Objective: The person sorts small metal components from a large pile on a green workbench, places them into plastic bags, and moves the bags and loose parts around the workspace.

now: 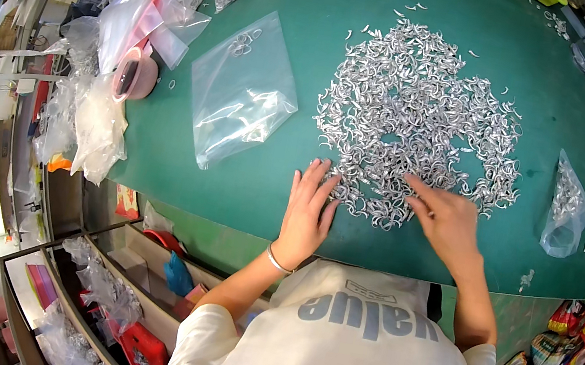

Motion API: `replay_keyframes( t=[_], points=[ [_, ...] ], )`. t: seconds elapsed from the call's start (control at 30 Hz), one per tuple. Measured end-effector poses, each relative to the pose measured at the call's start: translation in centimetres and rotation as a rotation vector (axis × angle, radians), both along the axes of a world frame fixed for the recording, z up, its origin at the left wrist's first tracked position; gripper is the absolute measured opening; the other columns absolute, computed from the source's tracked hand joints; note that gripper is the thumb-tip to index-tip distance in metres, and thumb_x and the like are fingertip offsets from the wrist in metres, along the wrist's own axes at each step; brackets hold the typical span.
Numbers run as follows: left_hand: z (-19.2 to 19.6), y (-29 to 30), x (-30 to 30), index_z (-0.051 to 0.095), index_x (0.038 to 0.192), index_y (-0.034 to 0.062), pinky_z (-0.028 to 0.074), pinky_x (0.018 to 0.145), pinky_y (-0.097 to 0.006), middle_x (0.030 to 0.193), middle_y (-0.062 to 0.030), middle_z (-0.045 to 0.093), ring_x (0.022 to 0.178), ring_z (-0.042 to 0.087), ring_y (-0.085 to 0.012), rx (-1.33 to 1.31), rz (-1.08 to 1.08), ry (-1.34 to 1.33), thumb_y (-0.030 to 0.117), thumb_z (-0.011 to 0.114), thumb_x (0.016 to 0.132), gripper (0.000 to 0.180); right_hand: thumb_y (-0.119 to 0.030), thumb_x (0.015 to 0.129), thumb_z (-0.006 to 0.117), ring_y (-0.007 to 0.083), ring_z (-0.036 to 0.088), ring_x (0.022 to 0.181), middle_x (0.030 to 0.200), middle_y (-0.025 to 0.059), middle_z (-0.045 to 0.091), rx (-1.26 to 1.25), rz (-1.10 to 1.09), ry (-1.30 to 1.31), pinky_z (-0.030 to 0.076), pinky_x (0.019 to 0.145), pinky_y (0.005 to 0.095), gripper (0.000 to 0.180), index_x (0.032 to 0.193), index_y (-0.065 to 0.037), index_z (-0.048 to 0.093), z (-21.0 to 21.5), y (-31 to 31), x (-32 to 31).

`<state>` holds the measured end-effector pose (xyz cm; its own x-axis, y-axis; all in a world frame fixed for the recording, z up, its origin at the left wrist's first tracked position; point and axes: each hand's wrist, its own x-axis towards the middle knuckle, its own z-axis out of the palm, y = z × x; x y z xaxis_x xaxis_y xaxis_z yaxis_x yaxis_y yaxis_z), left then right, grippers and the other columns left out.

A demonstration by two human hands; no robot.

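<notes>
A wide heap of small curved silver metal pieces (394, 83) is spread on the green table (247, 175). At its near left edge rests my left hand (309, 205), fingers stretched out, the fingertips touching the outermost pieces. My right hand (445, 220) reaches into the near part of the heap with its index finger extended and the thumb beside it; the other fingers are curled. Whether a piece lies between that finger and thumb cannot be made out. Left of the heap, a clear plastic bag (242, 89) lies flat with a few rings on it.
Plastic bags and a pink cup (138, 75) crowd the table's left edge. A small clear bag of metal pieces (567, 205) lies at the right. Below the table at left are open drawers (153, 275); colourful packages (541, 363) stand at lower right.
</notes>
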<state>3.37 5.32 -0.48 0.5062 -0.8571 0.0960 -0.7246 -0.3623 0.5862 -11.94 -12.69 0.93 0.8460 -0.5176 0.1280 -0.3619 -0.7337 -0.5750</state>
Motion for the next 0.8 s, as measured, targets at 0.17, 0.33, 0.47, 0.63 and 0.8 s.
replay_keyframes(
  t=[0.17,0.33,0.47,0.63,0.8],
  points=[
    [-0.1,0.6,0.9,0.052,0.11,0.0025,0.024,0.102,-0.048,0.126,-0.0161,0.043,0.122,0.036,-0.0355,-0.085,0.065,-0.009,-0.005,0.056,0.075,0.036,-0.015,0.079,0.059,0.0234,0.055,0.048,0.057,0.0068,0.055,-0.189,-0.039,0.109,0.043,0.044,0.0351,0.019,0.098,-0.018,0.063,-0.6,-0.7,0.7],
    [0.4,-1.9,0.3,0.051,0.113,0.0027,0.036,0.091,-0.042,0.118,-0.0146,0.047,0.107,0.046,-0.0329,-0.182,0.082,0.022,-0.003,0.059,0.074,0.04,-0.015,0.078,0.061,0.0279,0.055,0.049,0.058,0.01,0.058,-0.165,-0.28,0.097,0.041,0.046,0.0361,0.016,0.093,-0.016,0.066,-0.2,-2.2,-0.2],
    [0.6,-3.9,0.5,0.054,0.106,0.0015,0.041,0.076,-0.036,0.109,-0.0134,0.049,0.093,0.048,-0.031,0.011,0.029,-0.078,-0.004,0.061,0.071,0.036,-0.017,0.079,0.061,0.0271,0.055,0.049,0.056,0.0109,0.057,-0.156,-0.424,0.09,0.041,0.047,0.0361,0.016,0.095,-0.015,0.065,0.1,-2.7,-1.1],
    [-0.7,-4.2,2.4,0.057,0.095,0.0012,0.044,0.067,-0.032,0.091,-0.0107,0.055,0.076,0.055,-0.0238,-0.222,0.037,0.159,-0.004,0.06,0.073,0.023,-0.017,0.08,0.061,0.0259,0.054,0.047,0.056,0.0102,0.057,0.048,-0.358,0.082,0.041,0.046,0.0359,0.019,0.098,-0.016,0.065,0.8,-2.2,-1.8],
    [-0.6,-3.6,4.4,0.057,0.095,-0.0021,0.047,0.066,-0.02,0.089,-0.0055,0.061,0.072,0.056,-0.0083,-0.363,0.277,0.979,-0.001,0.052,0.085,0.011,-0.019,0.078,0.061,0.0262,0.055,0.051,0.058,0.0101,0.058,0.181,0.097,0.012,0.041,0.047,0.0376,0.023,0.101,-0.019,0.064,0.9,1.2,0.5]
  ],
)
